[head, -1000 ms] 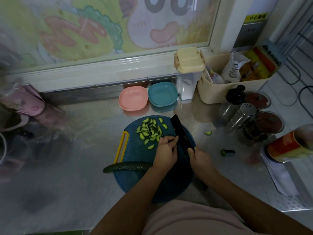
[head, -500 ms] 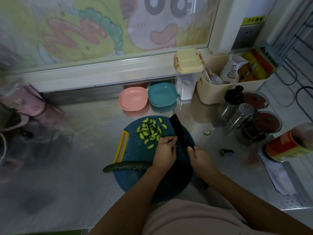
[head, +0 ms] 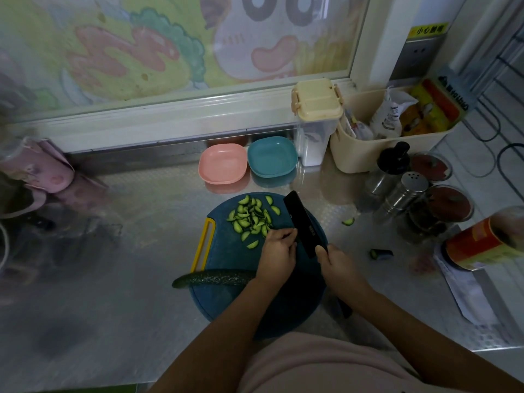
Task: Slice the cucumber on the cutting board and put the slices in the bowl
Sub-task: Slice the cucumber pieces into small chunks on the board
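Right hand (head: 337, 265) wraps knife (head: 301, 222) — left hand (head: 279, 252) curled alongside, grip unclear, cucumber (head: 215, 279) overhangs board (head: 226, 258) edge

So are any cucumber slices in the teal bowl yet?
No, it's empty: the teal bowl shows only its bare inside, and the slices lie piled on the cutting board.

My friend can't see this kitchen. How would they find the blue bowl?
Find the round cutting board. Behind it, two bowls sit side by side. The blue bowl is the right one, beside the cream-lidded box; the pink bowl is left.
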